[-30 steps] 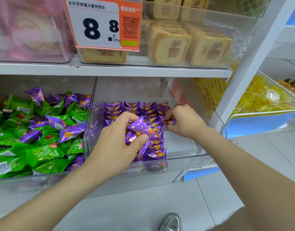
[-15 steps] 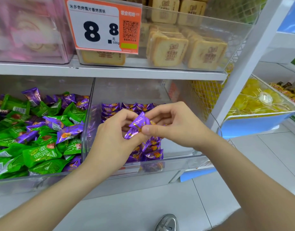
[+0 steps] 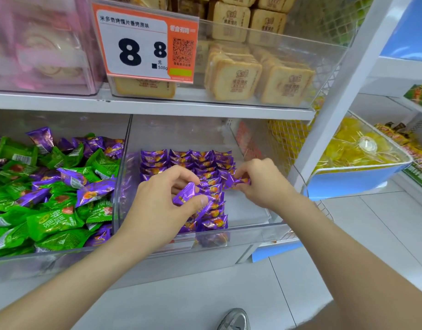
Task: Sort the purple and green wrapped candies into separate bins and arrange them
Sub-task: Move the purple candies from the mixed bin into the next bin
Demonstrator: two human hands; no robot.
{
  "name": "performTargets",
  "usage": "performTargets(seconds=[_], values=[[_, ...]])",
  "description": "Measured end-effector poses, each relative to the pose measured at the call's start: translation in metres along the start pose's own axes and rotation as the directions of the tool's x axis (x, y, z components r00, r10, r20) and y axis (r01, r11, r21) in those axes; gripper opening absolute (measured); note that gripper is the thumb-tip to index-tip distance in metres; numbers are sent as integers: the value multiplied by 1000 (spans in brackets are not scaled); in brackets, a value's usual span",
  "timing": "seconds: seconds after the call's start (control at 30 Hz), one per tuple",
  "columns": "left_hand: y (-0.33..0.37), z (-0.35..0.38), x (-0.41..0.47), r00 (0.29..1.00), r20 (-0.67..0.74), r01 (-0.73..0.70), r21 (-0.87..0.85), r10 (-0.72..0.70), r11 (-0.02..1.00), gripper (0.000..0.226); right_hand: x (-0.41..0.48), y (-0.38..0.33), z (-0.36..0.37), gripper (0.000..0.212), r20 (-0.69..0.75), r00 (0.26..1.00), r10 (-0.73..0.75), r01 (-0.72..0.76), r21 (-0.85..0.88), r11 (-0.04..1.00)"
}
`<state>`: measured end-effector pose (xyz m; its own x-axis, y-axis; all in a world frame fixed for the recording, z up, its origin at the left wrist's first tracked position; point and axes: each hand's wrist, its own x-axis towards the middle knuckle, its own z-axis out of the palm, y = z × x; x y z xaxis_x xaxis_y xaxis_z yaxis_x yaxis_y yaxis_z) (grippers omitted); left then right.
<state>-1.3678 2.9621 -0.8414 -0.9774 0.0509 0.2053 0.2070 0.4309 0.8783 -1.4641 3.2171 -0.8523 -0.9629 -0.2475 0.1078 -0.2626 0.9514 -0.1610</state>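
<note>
Two clear bins sit side by side on the lower shelf. The left bin [image 3: 62, 254] holds a loose mix of green candies [image 3: 55, 222] and purple candies [image 3: 93, 191]. The right bin [image 3: 252, 232] holds purple candies in neat rows [image 3: 193, 158]. My left hand [image 3: 157, 210] hovers over the rows and grips a small bunch of purple candies [image 3: 185, 197] between thumb and fingers. My right hand [image 3: 262, 184] pinches a single purple candy [image 3: 237, 181] at the right end of the rows, low in the bin.
An upper shelf carries a clear bin of toast-shaped biscuit packs [image 3: 233, 79] with an orange price tag [image 3: 143, 44] and a pink-tinted bin [image 3: 38, 44]. A white shelf post [image 3: 336, 103] stands right, a blue tray of yellow sweets [image 3: 352, 153] beyond it. A shoe [image 3: 233, 320] shows below.
My right hand took one purple candy from the bunch in my left hand and carried it right and down to the end of the rows. My left hand stayed over the bin.
</note>
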Motion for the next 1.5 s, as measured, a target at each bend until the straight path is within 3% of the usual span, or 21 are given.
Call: performTargets(seconds=[0.1,0.2,0.6,0.7,0.77,0.83,0.9,0.97,1.1,1.17,1.2,1.27,1.3,1.37,1.5], values=[[0,0,0,1000,-4,-15,-1,15,1000,28,6,8,13,20,67,996,62,-58,-47,997],[-2,0,1,1000,3,-22,25,22,999,25,7,6,16,19,99,995,16,-15,-17,1000],[-3,-1,1,999,29,-26,60,25,998,15,10,5,18,31,32,999,9,-9,5,1000],[-4,-2,1,999,37,-7,16,6,1000,16,3,-3,2,25,-46,999,-5,4,-17,1000],[-4,-2,1,999,44,-3,-28,4,1000,19,-5,-16,-15,15,-132,989,-61,76,110,991],[0,-3,1,999,38,-2,-82,5,997,23,-19,-37,-35,12,-19,993,-120,113,494,862],[6,-4,0,1000,26,9,-161,-5,987,27,-33,-54,-51,14,170,955,-244,19,785,619],[10,-5,-1,1000,4,-8,-216,9,976,37,-41,-58,-54,24,244,916,-317,-47,852,521],[11,-5,-4,998,38,-47,-171,55,984,53,-39,-47,-55,31,255,925,-282,-104,882,459],[9,-3,-5,995,65,-67,-98,73,993,54,-35,-35,-55,27,211,958,-196,-76,842,534],[8,-1,-5,993,71,-88,-40,91,995,46,-31,-26,-53,24,154,979,-135,-31,764,644],[5,2,-4,987,96,-133,72,126,989,25,-25,-11,-49,17,-11,998,-60,60,405,913],[4,3,-4,983,125,-144,100,131,984,20,-22,-7,-46,14,-52,996,-72,81,214,973],[3,4,-5,974,190,-144,113,121,983,14,-20,-2,-39,12,-12,997,-81,81,49,996],[4,4,-6,953,285,-151,153,102,977,10,-16,2,-19,10,85,994,-75,71,46,996]])
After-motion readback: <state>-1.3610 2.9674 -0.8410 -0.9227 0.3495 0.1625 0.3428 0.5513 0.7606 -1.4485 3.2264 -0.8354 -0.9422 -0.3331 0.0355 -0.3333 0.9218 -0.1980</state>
